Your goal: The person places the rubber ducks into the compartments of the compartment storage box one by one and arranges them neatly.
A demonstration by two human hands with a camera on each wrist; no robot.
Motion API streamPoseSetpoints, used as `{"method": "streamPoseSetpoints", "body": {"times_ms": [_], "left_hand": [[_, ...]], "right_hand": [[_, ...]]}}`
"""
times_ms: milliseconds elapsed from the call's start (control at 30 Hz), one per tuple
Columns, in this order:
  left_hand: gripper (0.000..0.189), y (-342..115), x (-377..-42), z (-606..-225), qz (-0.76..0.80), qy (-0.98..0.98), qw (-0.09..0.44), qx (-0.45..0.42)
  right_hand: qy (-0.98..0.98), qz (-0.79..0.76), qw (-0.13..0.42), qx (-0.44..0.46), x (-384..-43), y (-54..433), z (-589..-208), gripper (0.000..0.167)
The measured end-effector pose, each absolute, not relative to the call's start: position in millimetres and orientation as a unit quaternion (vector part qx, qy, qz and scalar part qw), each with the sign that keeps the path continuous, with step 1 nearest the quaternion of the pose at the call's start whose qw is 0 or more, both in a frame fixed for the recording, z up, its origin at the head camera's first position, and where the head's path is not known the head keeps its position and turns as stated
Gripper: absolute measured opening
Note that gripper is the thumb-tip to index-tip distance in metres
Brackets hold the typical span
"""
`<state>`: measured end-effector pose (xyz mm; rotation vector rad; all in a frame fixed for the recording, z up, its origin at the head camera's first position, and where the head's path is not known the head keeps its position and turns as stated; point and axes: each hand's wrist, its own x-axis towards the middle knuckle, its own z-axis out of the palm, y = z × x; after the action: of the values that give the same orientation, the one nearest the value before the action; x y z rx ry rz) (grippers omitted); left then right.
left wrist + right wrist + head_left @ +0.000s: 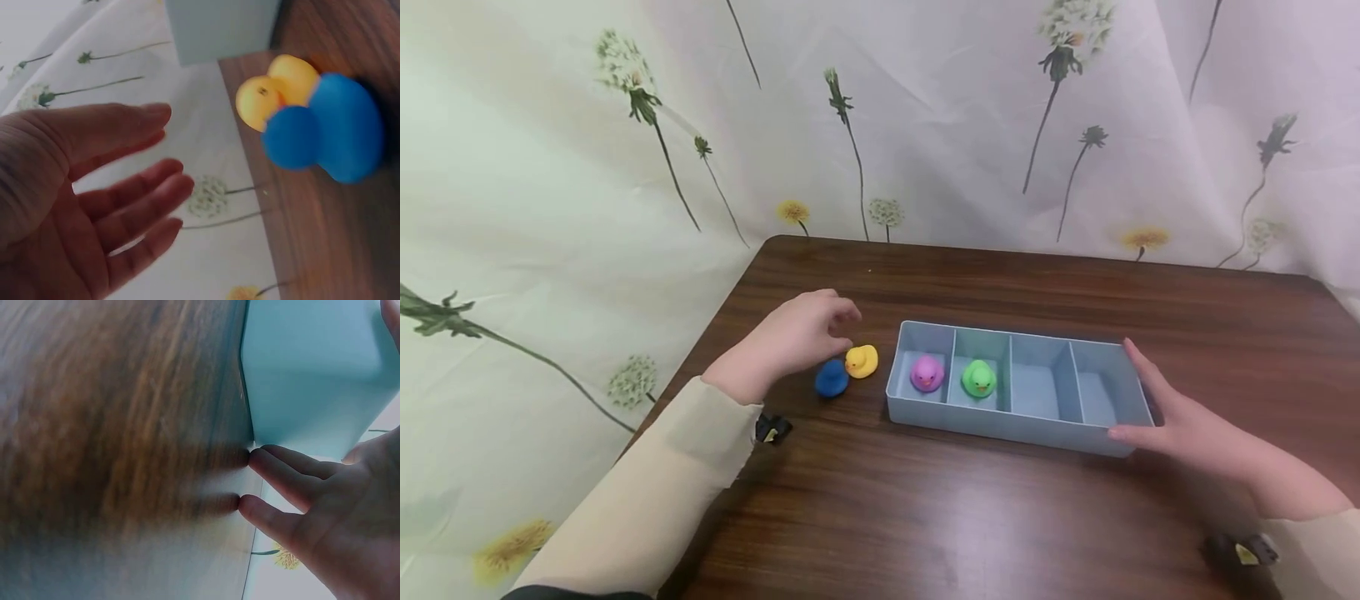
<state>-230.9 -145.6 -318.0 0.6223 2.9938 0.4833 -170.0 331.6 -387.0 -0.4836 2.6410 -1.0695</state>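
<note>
My left hand hovers just behind a yellow rubber duck and a blue rubber duck. Its fingers are loosely bent, and nothing lies between them in the left wrist view. The two ducks sit close together on the table, left of a blue-grey divided tray. At the tray's right end, my right hand grips across it, thumb at the front corner and index finger at the back corner. Its other fingers reach down to the tabletop. A purple duck sits in the leftmost compartment, and a green duck beside it.
Two compartments on the tray's right side hold nothing. The dark wooden table extends around the tray. Behind it and along its left side hangs a pale cloth printed with dandelions.
</note>
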Motion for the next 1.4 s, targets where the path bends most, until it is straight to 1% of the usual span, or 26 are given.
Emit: {"method": "streamPoseSetpoints", "body": {"times_ms": [133,300,533,800,1000,1400], "left_hand": [[0.033,-146.4,-232.0,-325.9,0.151,0.957,0.056,0.242],[0.035,-141.4,-233.0,-334.7,0.098,0.954,0.065,0.276],[0.035,-134.1,-233.5,-344.8,0.073,0.957,0.067,0.271],[0.04,-128.9,-231.8,-348.4,0.06,0.965,0.075,0.245],[0.038,-126.1,-231.7,-350.8,0.056,0.966,0.069,0.245],[0.033,-126.8,-231.5,-351.3,0.059,0.963,0.047,0.259]], "right_hand": [[0.906,-0.371,0.126,-0.161,-168.2,333.5,-386.8,0.112],[0.903,-0.377,0.121,-0.166,-167.5,334.5,-387.5,0.111],[0.902,-0.377,0.116,-0.176,-168.2,334.8,-388.1,0.112],[0.901,-0.379,0.115,-0.176,-169.0,333.7,-388.7,0.113],[0.904,-0.374,0.106,-0.179,-167.9,332.9,-388.8,0.112],[0.902,-0.377,0.107,-0.181,-168.3,331.9,-387.7,0.113]]}}
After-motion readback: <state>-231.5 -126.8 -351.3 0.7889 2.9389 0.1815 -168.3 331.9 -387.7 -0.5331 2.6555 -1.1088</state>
